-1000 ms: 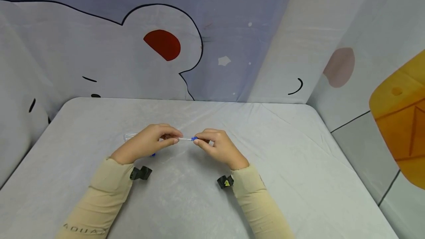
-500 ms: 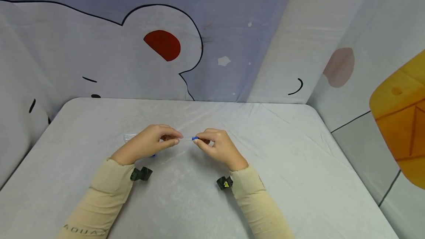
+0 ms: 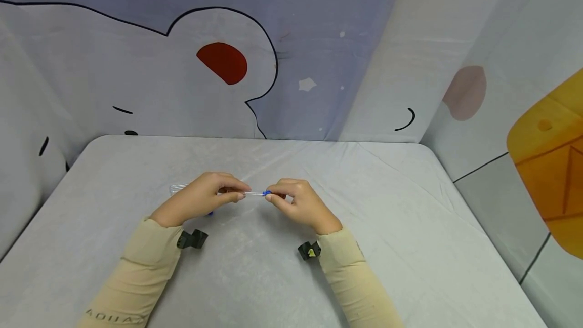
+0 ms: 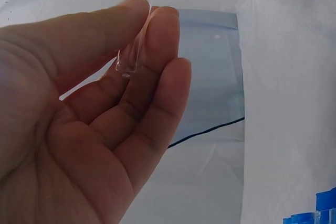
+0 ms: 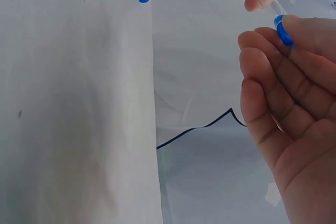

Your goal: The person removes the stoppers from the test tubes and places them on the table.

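Between the two hands is a clear test tube [image 3: 253, 194] with a blue cap [image 3: 266, 193], held roughly level above the table. My left hand [image 3: 202, 197] pinches the tube's body between thumb and fingers; in the left wrist view its rounded bottom [image 4: 126, 67] shows inside the curled hand. Thumb and fingertips of my right hand [image 3: 298, 204] pinch the blue cap [image 5: 283, 30] at the other end. Behind the left hand, partly hidden by it, lie several more clear tubes [image 3: 176, 188]; their blue caps [image 4: 324, 201] appear at the lower right of the left wrist view.
A white cloth covers the table [image 3: 387, 247], which meets a printed fabric wall [image 3: 319, 24] at the back. More fabric panels stand at both sides. Each sleeve cuff has a small black camera, the left one [image 3: 193, 239] and the right one [image 3: 309, 250].
Both hands keep their grip at nearly the same spot. The tube and its blue cap have dipped slightly lower in the head view.
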A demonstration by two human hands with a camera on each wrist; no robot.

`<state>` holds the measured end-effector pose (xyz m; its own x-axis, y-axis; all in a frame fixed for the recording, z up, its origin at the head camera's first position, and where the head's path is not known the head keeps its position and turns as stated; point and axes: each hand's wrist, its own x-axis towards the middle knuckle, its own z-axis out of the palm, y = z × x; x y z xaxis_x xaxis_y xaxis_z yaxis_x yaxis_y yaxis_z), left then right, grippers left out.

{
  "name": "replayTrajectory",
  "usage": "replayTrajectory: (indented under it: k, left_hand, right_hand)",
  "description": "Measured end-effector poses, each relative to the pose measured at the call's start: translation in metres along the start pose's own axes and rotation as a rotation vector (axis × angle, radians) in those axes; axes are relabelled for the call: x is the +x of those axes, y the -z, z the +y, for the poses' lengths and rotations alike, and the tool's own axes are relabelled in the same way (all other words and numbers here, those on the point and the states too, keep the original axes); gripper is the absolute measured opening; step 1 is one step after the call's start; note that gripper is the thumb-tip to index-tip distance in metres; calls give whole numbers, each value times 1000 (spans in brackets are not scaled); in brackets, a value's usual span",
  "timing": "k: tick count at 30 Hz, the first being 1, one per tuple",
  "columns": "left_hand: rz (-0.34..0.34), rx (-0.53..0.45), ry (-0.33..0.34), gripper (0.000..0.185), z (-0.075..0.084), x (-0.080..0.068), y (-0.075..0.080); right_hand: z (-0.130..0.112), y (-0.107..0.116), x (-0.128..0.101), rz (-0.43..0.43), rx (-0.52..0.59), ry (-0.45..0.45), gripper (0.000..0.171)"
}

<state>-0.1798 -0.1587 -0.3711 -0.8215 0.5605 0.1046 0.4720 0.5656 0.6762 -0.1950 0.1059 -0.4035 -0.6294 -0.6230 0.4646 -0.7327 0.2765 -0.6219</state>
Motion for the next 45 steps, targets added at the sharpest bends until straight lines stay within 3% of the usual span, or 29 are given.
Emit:
replayTrajectory:
  k: [14, 28, 37, 45]
  left_hand:
    - [-49, -27, -3, 26, 2, -3, 1]
    - [-103, -34, 21, 31, 1, -4, 3]
    - [-140, -70, 55, 31, -1, -3, 5]
    - [-152, -140, 78, 30, -3, -4, 7]
  right_hand:
    - [2, 3, -2, -70, -3, 11, 13]
    - [-1, 2, 0, -47, -56, 37, 11]
    - [0, 1, 1, -51, -33, 32, 12]
    - [3, 1, 1, -50, 51, 22, 11]
